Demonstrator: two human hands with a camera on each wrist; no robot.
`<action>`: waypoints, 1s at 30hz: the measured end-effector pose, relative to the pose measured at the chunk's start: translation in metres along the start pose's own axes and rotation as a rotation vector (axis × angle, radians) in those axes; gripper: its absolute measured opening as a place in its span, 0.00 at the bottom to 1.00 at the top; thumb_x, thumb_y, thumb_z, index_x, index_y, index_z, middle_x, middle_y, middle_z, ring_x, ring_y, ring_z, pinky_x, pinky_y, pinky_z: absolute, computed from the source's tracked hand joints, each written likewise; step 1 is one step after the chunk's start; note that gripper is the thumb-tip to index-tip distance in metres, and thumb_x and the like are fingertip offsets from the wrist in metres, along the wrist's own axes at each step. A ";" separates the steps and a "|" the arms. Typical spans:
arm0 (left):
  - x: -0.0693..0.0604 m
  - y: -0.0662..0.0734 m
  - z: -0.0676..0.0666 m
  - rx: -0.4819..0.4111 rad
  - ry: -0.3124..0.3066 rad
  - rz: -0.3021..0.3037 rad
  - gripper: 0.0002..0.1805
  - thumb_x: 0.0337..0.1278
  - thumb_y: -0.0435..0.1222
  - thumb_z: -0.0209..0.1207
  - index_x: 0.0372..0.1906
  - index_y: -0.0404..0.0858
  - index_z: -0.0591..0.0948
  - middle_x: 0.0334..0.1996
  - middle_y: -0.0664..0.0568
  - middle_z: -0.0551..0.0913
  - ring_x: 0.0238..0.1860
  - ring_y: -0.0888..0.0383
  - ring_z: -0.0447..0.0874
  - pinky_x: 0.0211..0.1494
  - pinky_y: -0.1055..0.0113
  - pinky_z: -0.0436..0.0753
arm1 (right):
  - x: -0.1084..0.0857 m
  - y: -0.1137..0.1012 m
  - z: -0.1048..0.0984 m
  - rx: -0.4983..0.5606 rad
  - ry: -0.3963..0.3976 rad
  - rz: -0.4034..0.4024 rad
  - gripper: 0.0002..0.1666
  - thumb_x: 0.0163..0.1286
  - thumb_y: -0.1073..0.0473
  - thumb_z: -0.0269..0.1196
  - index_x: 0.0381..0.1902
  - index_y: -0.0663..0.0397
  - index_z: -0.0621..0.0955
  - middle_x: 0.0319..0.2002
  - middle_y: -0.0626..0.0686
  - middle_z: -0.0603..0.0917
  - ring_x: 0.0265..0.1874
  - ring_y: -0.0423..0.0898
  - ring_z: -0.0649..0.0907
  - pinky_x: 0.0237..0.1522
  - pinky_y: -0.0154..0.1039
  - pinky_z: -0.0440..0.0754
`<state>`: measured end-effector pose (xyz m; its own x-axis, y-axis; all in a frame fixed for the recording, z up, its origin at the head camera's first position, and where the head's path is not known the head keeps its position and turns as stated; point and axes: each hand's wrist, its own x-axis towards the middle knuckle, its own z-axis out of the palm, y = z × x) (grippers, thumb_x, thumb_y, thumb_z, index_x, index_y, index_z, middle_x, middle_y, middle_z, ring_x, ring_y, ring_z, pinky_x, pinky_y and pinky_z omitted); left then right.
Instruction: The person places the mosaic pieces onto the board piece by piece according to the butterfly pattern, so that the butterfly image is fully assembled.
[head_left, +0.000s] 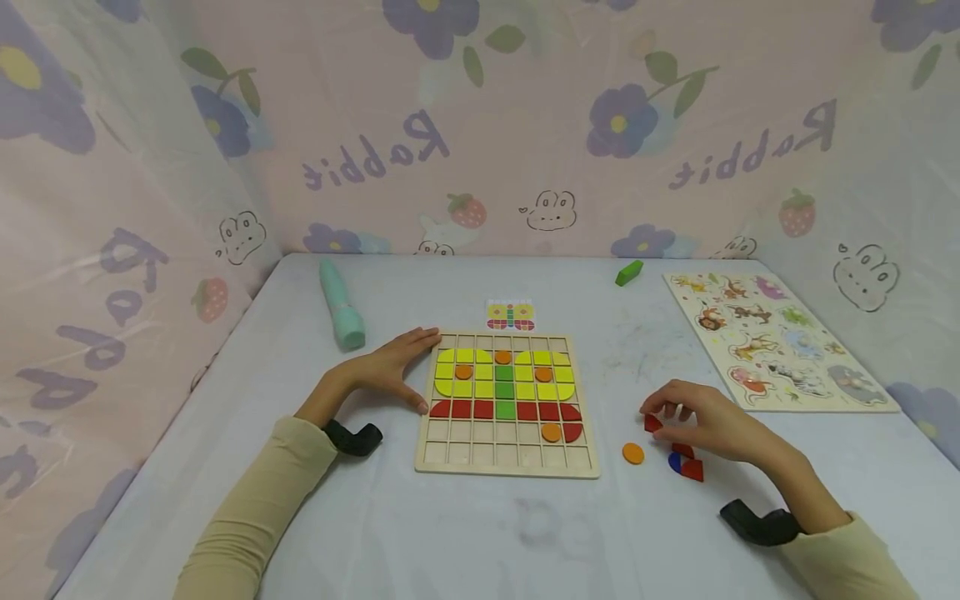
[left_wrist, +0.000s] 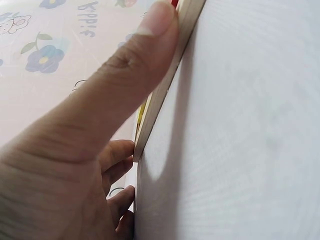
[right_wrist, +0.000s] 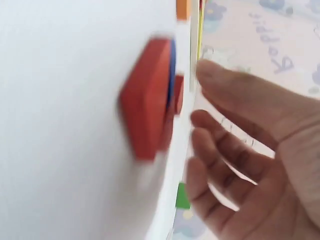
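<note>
A wooden grid board (head_left: 495, 472) carries yellow, red, green and orange pieces arranged like a butterfly. My left hand (head_left: 386, 367) rests along its left edge, thumb near the lower red row and fingers at the upper corner; in the left wrist view the thumb (left_wrist: 125, 65) presses against the board's side. To the right of the board my right hand (head_left: 705, 419) hovers with fingers loosely bent, thumb and fingertips apart around a red piece (head_left: 652, 423). Close by lie an orange disc (head_left: 633, 453), a blue piece (head_left: 674, 462) and another red piece (head_left: 693, 470).
A small pattern card (head_left: 511, 315) lies behind the board. At the back left is a mint-green bottle-shaped object (head_left: 341, 308). A green block (head_left: 629, 272) sits at the back, and an animal puzzle board (head_left: 780, 342) lies on the right. Patterned curtains enclose the table.
</note>
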<state>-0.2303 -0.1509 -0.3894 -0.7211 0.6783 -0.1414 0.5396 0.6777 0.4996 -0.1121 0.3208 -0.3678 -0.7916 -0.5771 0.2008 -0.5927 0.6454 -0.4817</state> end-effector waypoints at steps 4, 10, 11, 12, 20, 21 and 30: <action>0.000 -0.001 0.000 -0.005 0.001 0.012 0.63 0.33 0.57 0.71 0.73 0.39 0.50 0.74 0.47 0.45 0.73 0.46 0.35 0.72 0.46 0.43 | -0.006 0.008 -0.003 0.039 -0.084 0.048 0.19 0.57 0.63 0.68 0.47 0.48 0.80 0.44 0.46 0.78 0.37 0.39 0.74 0.37 0.31 0.77; -0.001 -0.001 0.000 0.000 0.004 0.025 0.62 0.34 0.55 0.72 0.73 0.39 0.50 0.74 0.47 0.45 0.73 0.45 0.35 0.72 0.47 0.43 | -0.002 0.016 -0.001 0.067 -0.121 -0.068 0.22 0.58 0.72 0.63 0.50 0.49 0.79 0.48 0.50 0.77 0.43 0.40 0.75 0.43 0.29 0.78; -0.001 -0.001 -0.001 0.000 0.004 0.025 0.62 0.34 0.56 0.71 0.73 0.39 0.50 0.74 0.47 0.45 0.73 0.45 0.35 0.72 0.47 0.43 | -0.001 0.016 0.000 0.065 -0.114 -0.075 0.21 0.58 0.72 0.63 0.49 0.50 0.79 0.47 0.49 0.77 0.42 0.39 0.75 0.42 0.29 0.78; -0.001 0.000 -0.001 -0.001 0.002 0.025 0.62 0.34 0.56 0.71 0.73 0.38 0.50 0.74 0.47 0.45 0.73 0.45 0.35 0.72 0.46 0.43 | 0.001 0.016 0.001 0.058 -0.104 -0.077 0.20 0.58 0.71 0.64 0.48 0.50 0.79 0.45 0.48 0.78 0.40 0.39 0.75 0.41 0.29 0.78; -0.001 0.001 -0.002 -0.003 0.001 0.014 0.63 0.33 0.57 0.71 0.73 0.39 0.50 0.74 0.47 0.45 0.73 0.45 0.35 0.72 0.46 0.43 | 0.010 0.009 0.002 -0.102 -0.071 0.148 0.17 0.52 0.45 0.71 0.35 0.45 0.80 0.32 0.40 0.76 0.31 0.37 0.73 0.35 0.32 0.77; -0.001 0.001 -0.002 -0.002 0.001 0.014 0.62 0.33 0.57 0.71 0.73 0.39 0.50 0.74 0.47 0.45 0.73 0.45 0.35 0.72 0.46 0.43 | 0.010 0.009 0.002 -0.092 -0.087 0.162 0.18 0.52 0.45 0.71 0.36 0.45 0.80 0.33 0.40 0.76 0.32 0.37 0.73 0.36 0.32 0.77; -0.003 0.001 -0.002 -0.011 0.010 0.039 0.62 0.34 0.56 0.72 0.73 0.38 0.50 0.74 0.46 0.46 0.73 0.44 0.36 0.71 0.45 0.44 | 0.006 0.010 -0.001 0.081 -0.176 0.017 0.17 0.58 0.64 0.67 0.47 0.50 0.79 0.39 0.44 0.78 0.33 0.38 0.75 0.36 0.30 0.78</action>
<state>-0.2288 -0.1529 -0.3871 -0.7039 0.7012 -0.1131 0.5625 0.6476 0.5139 -0.1226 0.3241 -0.3707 -0.7587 -0.6500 0.0432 -0.5604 0.6174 -0.5521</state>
